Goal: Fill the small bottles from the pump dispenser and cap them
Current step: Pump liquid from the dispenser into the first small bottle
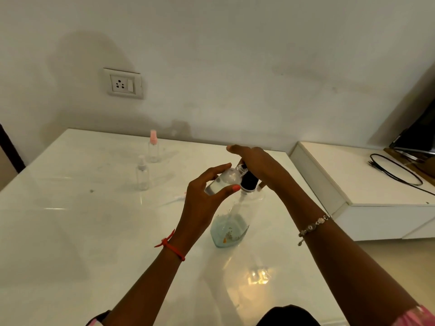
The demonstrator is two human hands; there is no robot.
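Head: three bottles [222,181] [142,175] [153,150], one dispenser [229,229].

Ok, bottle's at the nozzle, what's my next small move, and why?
Probably press the pump head down with the right hand. The left hand holds the small bottle tilted, its open mouth at the nozzle of the pump dispenser, and it looks only partly filled.

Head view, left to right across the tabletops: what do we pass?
Clear small bottle with white spray cap → clear small bottle with pink spray cap → left hand gripping a part-filled clear bottle → right hand → black cable.
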